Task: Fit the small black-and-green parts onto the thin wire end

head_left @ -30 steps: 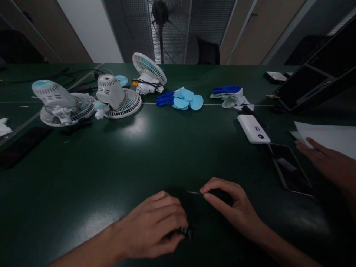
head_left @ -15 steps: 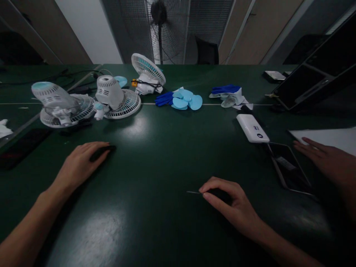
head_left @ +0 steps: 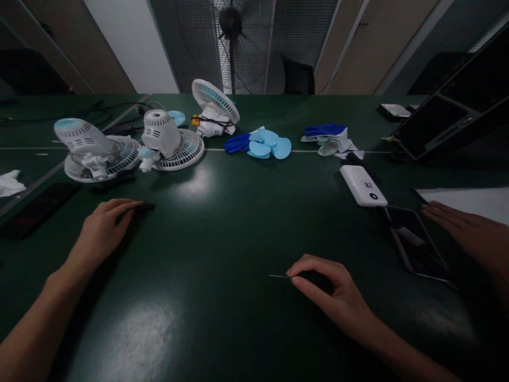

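On the left of the green table, my left hand point(head_left: 105, 225) is closed around a small black object point(head_left: 147, 207), whose end pokes out past the fingertips; its kind is unclear. Nearer the front and right of centre, my right hand point(head_left: 330, 289) pinches a thin metal rod point(head_left: 277, 276) between thumb and fingertips. The rod points left, low over or on the tabletop. Whether it has a handle inside the palm is hidden in shadow.
Behind my left hand stand white fans point(head_left: 173, 140), with a light-blue fan blade point(head_left: 269, 144) and gloves point(head_left: 332, 138) along the back. A power bank point(head_left: 362, 184) and a phone point(head_left: 415, 241) lie right, beside another person's hand point(head_left: 463, 225). A dark phone-like slab point(head_left: 40, 209) lies far left.
My left hand has shifted left and slightly toward me with the black object. My right hand keeps its pinch on the rod almost unmoved. The view has tilted slightly.
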### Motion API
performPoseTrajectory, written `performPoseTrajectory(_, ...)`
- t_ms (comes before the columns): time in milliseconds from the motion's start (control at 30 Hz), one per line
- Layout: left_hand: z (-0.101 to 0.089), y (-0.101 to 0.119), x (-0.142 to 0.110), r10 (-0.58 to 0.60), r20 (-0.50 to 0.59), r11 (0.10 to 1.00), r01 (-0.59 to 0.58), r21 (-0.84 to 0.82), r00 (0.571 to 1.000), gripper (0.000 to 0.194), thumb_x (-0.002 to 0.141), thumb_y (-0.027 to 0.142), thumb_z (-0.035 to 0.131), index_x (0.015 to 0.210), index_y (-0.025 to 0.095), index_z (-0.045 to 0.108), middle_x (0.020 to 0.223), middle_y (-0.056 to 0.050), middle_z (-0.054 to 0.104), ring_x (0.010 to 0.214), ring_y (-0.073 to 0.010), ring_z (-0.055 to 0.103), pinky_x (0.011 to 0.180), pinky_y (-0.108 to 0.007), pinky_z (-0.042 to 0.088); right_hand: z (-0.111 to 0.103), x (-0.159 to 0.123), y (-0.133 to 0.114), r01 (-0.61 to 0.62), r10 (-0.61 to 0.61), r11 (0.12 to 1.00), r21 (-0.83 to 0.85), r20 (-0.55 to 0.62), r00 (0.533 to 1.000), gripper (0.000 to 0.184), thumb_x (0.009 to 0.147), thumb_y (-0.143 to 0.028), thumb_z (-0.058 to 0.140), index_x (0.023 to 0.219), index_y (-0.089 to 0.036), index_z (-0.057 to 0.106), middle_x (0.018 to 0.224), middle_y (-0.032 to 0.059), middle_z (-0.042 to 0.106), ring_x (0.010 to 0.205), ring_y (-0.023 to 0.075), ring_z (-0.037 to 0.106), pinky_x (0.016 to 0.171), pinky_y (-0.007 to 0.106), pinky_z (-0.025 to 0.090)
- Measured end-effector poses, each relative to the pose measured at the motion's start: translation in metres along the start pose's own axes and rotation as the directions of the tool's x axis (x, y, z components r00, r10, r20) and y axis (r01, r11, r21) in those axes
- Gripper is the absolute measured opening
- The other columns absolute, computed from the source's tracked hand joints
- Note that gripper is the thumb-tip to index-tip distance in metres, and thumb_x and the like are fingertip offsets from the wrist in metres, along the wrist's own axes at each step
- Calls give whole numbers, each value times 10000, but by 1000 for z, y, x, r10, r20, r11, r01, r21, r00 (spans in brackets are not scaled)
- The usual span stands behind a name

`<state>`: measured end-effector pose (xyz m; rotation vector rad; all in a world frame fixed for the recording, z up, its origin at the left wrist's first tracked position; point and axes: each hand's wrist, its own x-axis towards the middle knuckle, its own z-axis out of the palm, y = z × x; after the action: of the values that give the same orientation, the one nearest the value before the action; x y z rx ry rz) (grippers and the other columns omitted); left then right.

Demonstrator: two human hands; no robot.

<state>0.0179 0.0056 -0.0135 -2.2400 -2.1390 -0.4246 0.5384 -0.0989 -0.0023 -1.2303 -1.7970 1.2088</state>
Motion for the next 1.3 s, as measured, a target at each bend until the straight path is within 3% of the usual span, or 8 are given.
performPoseTrajectory(100,-2,-3,1,-27,-11,1000,26,-12,1000,506,936,487,426,1148,161,750,1246,-138,701,1075,-323,685,1013,-442,521,0,0,0,0,0,1000,0,5,1000,105,1007,-271,675,1059,-303,761,988,-2,758,916,188,716,806,302,534)
performPoseTrajectory(267,-4,-5,1,-71,-23,997,70,-42,997,463,893,504,497,1125,187,744,1208,-113,716,1034,-305,693,979,-410,525,-1,1,-1,-12,12,1000,-16,8,1000,101,1005,-280,676,1056,-295,762,995,4,765,931,197,722,812,311,538)
performPoseTrajectory(433,-4,0,-2,-222,-100,970,209,-120,970,441,848,521,589,1124,213,744,976,-82,762,842,-269,717,784,-354,546,0,1,0,-2,2,1000,-26,1,1000,91,997,-276,683,1027,-282,769,981,11,774,918,202,727,808,315,546)
performPoseTrajectory(533,-4,4,-5,-306,-167,937,266,-227,937,458,849,571,616,1124,222,730,985,-65,775,914,-252,739,777,-311,548,0,1,0,-3,3,1000,-19,3,1000,96,1003,-276,678,1036,-287,767,984,8,770,924,198,724,814,313,547)
performPoseTrajectory(700,-3,11,-4,-362,-139,886,294,-358,922,457,790,559,696,1060,193,742,1007,-67,793,908,-234,753,819,-306,584,-1,1,0,-10,11,1000,-15,15,1000,106,1010,-275,668,1051,-292,765,992,5,768,928,193,726,813,311,546)
performPoseTrajectory(900,-7,20,-5,-344,-102,881,283,-380,933,534,822,552,679,1241,228,746,1116,-69,793,1031,-264,747,949,-364,577,-1,2,0,-10,10,1000,-18,11,1000,106,1008,-280,670,1050,-285,767,985,14,772,924,208,734,805,324,555)
performPoseTrajectory(1300,-6,35,-6,-230,-152,921,164,-353,961,501,879,558,630,1231,221,747,1132,-67,760,912,-236,693,812,-327,545,0,3,-2,-3,3,1000,-10,12,1000,104,1006,-275,674,1042,-284,770,977,10,770,913,204,728,802,318,545)
